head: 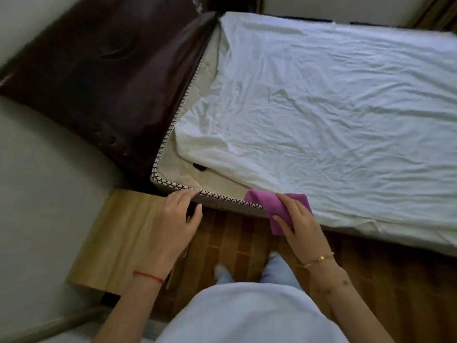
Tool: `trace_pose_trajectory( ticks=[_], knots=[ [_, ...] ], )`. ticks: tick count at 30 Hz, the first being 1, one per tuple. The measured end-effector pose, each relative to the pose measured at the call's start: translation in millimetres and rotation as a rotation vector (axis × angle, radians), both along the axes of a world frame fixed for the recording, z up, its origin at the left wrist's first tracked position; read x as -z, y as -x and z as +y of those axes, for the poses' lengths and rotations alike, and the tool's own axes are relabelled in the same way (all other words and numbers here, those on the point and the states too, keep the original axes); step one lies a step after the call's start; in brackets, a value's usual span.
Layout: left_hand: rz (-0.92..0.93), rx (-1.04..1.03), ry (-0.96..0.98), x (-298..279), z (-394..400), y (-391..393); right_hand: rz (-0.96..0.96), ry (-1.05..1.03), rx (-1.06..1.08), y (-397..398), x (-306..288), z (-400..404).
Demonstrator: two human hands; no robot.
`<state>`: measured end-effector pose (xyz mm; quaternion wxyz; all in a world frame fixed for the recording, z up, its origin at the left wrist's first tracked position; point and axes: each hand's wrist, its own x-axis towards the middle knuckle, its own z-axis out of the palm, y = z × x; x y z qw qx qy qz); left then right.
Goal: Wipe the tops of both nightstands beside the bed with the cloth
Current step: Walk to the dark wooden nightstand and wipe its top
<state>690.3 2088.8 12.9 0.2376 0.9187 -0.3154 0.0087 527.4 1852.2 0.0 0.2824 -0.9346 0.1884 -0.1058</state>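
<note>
The right hand (295, 220) grips a folded purple cloth (274, 206), fingers curled round it, and holds it over the near edge of the mattress (197, 167), where the cloth overlaps the cross-stitched piping and the hem of the white sheet (333, 115). A gold bracelet (319, 259) circles that wrist. The left hand (173, 219) hangs above the right edge of the light wooden nightstand (116, 238), its fingers loosely bent and holding nothing; the fingertips (190, 194) reach the near left corner of the mattress, though whether they touch it cannot be told. A red thread (148, 277) is tied around the left wrist. The nightstand sits in the corner between the pale wall (37, 181) and the bed, its far edge just beside the mattress corner. The dark brown padded headboard (111, 78) runs along the mattress's left edge. The rumpled sheet leaves that corner of the mattress bare. Below, the person's pale clothing (247, 315) and feet show above the brown wood floor (383, 280).
</note>
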Motion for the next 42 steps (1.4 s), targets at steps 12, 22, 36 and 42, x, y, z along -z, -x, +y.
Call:
trace_pose_trajectory(
  ticks=[12, 22, 36, 42],
  knots=[
    [0.050, 0.668, 0.012, -2, -258, 164, -0.064, -0.017, 0.700, 273, -14, -115],
    [0.078, 1.018, 0.018, -4, -446, 327, 0.023, -0.089, 1.149, 457, -20, -195],
    [0.113, 1.333, -0.048, 11, -753, 512, 0.063, -0.126, 1.507, 611, 10, -403],
    [0.077, 1.450, 0.011, -8, -902, 595, 0.091, -0.044, 1.622, 682, -12, -523]
  ],
)
